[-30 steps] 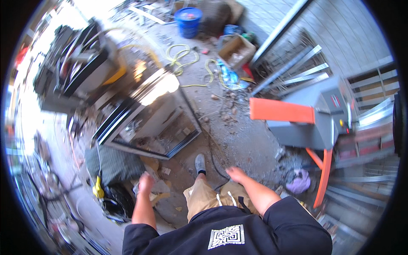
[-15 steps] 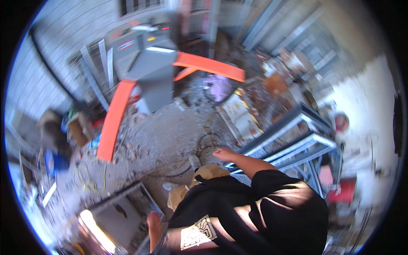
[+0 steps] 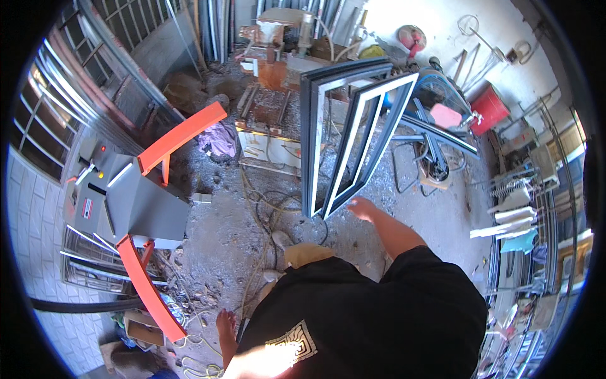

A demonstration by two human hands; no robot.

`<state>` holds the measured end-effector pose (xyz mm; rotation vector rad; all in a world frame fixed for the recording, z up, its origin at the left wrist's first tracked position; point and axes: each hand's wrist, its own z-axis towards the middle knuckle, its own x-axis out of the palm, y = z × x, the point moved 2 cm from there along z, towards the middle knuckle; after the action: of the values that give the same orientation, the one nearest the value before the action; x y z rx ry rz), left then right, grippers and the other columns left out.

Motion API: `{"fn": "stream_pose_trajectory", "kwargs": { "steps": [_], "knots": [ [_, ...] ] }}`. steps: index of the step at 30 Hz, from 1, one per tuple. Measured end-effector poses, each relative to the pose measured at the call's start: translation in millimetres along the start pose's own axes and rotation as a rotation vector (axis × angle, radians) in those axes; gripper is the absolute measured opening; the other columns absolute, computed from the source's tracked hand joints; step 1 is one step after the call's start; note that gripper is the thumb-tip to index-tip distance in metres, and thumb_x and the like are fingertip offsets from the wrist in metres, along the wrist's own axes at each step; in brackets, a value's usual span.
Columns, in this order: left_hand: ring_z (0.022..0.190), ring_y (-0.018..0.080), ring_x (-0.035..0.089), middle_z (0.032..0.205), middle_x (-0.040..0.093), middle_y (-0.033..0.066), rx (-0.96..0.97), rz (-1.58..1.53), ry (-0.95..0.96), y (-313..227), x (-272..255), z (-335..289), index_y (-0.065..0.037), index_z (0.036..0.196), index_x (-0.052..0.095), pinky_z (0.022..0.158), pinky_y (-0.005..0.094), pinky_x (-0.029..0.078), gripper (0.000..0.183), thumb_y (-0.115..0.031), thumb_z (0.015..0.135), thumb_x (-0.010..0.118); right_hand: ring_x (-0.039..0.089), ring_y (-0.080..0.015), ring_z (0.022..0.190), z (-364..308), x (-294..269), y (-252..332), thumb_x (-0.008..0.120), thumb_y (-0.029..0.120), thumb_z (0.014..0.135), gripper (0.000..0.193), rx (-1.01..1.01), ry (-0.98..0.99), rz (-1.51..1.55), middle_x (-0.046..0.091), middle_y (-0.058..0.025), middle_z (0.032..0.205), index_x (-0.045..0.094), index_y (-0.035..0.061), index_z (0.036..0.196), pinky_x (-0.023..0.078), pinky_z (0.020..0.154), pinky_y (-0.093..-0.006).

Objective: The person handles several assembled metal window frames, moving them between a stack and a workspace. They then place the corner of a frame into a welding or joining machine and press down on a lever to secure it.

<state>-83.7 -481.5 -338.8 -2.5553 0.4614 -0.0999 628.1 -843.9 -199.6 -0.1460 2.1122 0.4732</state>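
Just forward of our right hand point(image 3: 362, 209), fingers loosely bent, contact unclear, stand the dark window frames point(image 3: 343, 151), long sides rising; our left hand point(image 3: 226, 325) is farther off, grip unreadable.

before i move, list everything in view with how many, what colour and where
window frames: at least two, dark and white, upright, right of centre
orange-armed machine: one, grey, left
purple bundle: one, purple, right of the machine
rusty apparatus: one, brown, far centre
metal bars: several, silvery, upright, far end
red container: one, red, far right
pink object: one, pink, left of the red container
cardboard box: one, brown, lower left
clutter: too many pieces to count, mixed, right edge
shirt: one, black, lower centre
shorts: one pair, tan, before the shirt
shoes: two, greyish, by the shorts
left hand: one, bare, lower left
right hand: one, bare, by the frames' lower corner, contact unclear
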Motion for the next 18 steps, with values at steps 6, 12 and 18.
{"fn": "stream_pose_trajectory", "kwargs": {
  "steps": [6,12,18],
  "knots": [
    [0.098,0.0164,0.075,0.113,0.077,0.0011,0.026,0.137,0.014,-32.1,17.1,23.0,-0.021,0.137,0.065,0.074,0.0331,0.055,0.037,-0.048,0.112,0.062,0.063,-0.0446,0.143,-3.6,-78.4,-41.1,0.074,0.057,0.101,0.084,0.064,-0.278,0.213,0.067,-0.0275,0.153,0.057,-0.0012,0.16,0.048,0.123,-0.0499],
    [0.097,0.0225,0.075,0.111,0.076,0.007,-0.047,0.171,0.081,-6.0,42.4,18.1,-0.016,0.131,0.064,0.073,0.0381,0.058,0.031,-0.04,0.111,0.06,0.056,-0.0482,0.149,32.5,-204.3,-14.5,0.076,0.045,0.099,0.087,-0.052,-0.576,0.108,0.058,-0.0312,0.16,0.044,0.0024,0.168,0.045,0.126,-0.0533],
    [0.095,0.0284,0.075,0.109,0.075,0.0138,-0.02,0.166,0.101,24.4,97.1,-16.2,-0.008,0.122,0.064,0.073,0.0428,0.061,0.027,-0.032,0.11,0.061,0.054,-0.0476,0.15,79.4,-328.1,17.5,0.077,0.04,0.1,0.082,-0.194,-0.752,0.016,0.057,-0.0294,0.161,0.047,0.0023,0.166,0.044,0.127,-0.0535]
  ]
}}
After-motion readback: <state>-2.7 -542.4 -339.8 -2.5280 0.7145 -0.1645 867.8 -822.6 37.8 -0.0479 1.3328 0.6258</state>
